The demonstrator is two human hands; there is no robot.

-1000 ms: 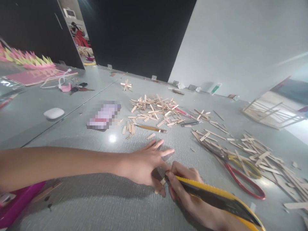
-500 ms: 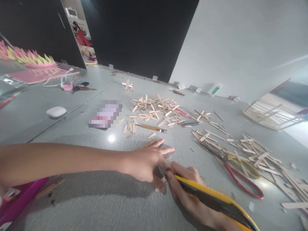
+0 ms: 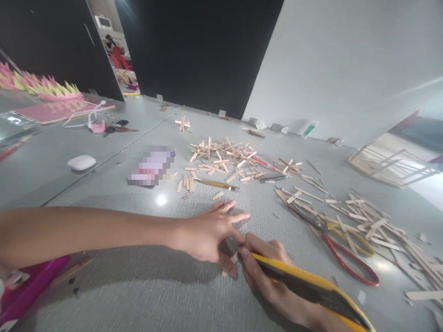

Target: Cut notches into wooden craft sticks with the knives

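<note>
My left hand reaches in from the left, pinning a small piece of wooden stick to the grey table between thumb and index finger. Its other fingers are spread. From the lower right, my right hand is closed around a yellow and black utility knife. The knife's front end meets the wood by my left fingertips; its blade is hidden by my fingers. Beyond my hands lie a brown pencil-like tool and a pile of cut wooden sticks.
Scissors with red and yellow handles lie at right, beside scattered long sticks. A pixelated phone and a white case are at left. A purple object sits lower left. A stick frame stands far right.
Almost nothing differs. Both hands, the knife and the wood piece hold nearly the same place; the view has shifted very slightly.
</note>
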